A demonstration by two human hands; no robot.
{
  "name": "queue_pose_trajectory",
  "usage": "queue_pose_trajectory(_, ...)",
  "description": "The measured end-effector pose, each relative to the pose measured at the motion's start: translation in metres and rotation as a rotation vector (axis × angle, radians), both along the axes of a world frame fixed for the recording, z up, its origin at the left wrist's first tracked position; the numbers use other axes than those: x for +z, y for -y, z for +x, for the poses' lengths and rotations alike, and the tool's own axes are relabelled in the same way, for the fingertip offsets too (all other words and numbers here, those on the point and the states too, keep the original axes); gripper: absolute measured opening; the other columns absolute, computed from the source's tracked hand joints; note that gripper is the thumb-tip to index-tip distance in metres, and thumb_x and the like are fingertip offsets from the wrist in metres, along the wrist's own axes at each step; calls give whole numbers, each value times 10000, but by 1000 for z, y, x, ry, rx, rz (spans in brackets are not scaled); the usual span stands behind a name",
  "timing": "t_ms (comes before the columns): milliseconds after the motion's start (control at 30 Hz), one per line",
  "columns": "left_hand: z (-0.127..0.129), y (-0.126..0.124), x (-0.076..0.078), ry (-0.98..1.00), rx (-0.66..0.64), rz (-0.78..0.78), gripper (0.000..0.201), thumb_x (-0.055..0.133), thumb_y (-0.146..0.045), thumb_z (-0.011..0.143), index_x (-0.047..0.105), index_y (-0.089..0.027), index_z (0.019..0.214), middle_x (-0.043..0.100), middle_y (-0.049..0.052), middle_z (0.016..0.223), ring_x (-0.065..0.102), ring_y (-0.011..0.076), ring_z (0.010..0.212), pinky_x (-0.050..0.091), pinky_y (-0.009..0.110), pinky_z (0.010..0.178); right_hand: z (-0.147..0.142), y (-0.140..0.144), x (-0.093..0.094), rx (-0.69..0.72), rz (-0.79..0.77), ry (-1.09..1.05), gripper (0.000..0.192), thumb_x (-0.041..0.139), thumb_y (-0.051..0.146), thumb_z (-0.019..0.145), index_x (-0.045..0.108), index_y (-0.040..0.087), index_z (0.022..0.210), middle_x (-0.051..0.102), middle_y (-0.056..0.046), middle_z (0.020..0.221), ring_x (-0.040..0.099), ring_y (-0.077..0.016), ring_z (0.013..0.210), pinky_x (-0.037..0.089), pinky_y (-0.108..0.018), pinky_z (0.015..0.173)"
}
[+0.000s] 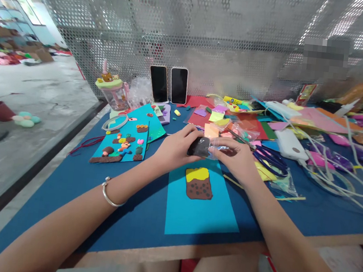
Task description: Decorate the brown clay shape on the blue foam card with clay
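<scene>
Hands meet over the middle of the desk [65, 193], which is covered in dark blue. The left hand [177, 146] cups a dark lump of clay [200, 146] that sits inside a clear plastic bag [221, 148]; its fingers [190, 132] curl over the top of the lump and press on it. The right hand [237, 159] grips the loose end of the same bag, its fingers [221, 154] pinched together on the plastic just beside the lump. A silver bangle [110, 195] circles the left wrist.

Directly below the hands lies a light blue sheet [199, 211], flat on the desk, with a brown and yellow clay shape [198, 183] stuck near its upper edge. To the left, another light blue sheet [125, 141] carries many small clay figures, and a roll of clear tape [114, 121] lies at its top corner. Beyond it stands a cup with a bear lid [113, 90].

Two phones [169, 85] lean upright against the perforated metal screen [211, 35] at the back. To the right of the hands lie blue-handled scissors [268, 158], a white power bank [291, 144] with white cables [336, 174], and a spread of coloured paper sheets [251, 121].
</scene>
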State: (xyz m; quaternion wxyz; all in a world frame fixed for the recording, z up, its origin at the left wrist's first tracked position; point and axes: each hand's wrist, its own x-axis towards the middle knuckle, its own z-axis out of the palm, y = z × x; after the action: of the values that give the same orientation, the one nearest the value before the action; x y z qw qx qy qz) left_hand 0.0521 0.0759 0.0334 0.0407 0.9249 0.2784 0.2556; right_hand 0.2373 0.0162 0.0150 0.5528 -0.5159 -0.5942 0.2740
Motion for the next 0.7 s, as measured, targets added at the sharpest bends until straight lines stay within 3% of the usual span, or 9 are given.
queue_pose_trajectory(133, 2, 1, -2, -30, 12, 66, 476, 710, -390, 768, 497, -195, 1146, 552, 82, 1146, 615, 232, 988, 530, 306, 708, -2, -1, -1, -7, 8, 16, 107, 710, 312, 703, 710, 211, 740, 720, -60, 927, 668, -216, 898, 578, -333, 712)
queue_pose_trajectory(300, -3, -9, 0, 25, 36, 42, 453, 715, -337, 764, 510, -198, 1144, 550, 70, 1140, 612, 213, 978, 522, 300, 742, 3, -3, 0, 28, 4, -59, 156, 685, 371, 732, 687, 216, 748, 707, -51, 964, 643, -211, 940, 556, -323, 722)
queue_pose_trajectory(433, -13, -22, 2, 63, 146, 17, 473, 724, -370, 760, 521, -198, 1151, 561, 70, 1139, 609, 214, 984, 510, 295, 751, 11, -7, -1, -72, -14, -167, 211, 697, 417, 717, 699, 217, 787, 709, -40, 904, 639, -182, 814, 529, -311, 670)
queue_pose_trajectory(567, -25, -34, -4, -150, 309, 54, 546, 690, -430, 773, 491, -209, 1230, 593, 81, 1155, 620, 252, 991, 503, 307, 725, 15, -12, -5, -118, -25, -188, 253, 696, 447, 706, 710, 207, 788, 715, -39, 853, 626, -170, 725, 525, -319, 647)
queue_pose_trajectory(700, -32, -40, -13, -320, 346, 45, 560, 649, -364, 785, 484, -165, 1283, 627, 127, 1135, 587, 308, 1069, 496, 378, 827, 16, -13, -8, -118, -50, -155, 274, 666, 452, 743, 732, 196, 819, 707, -37, 805, 627, -167, 710, 530, -310, 629)
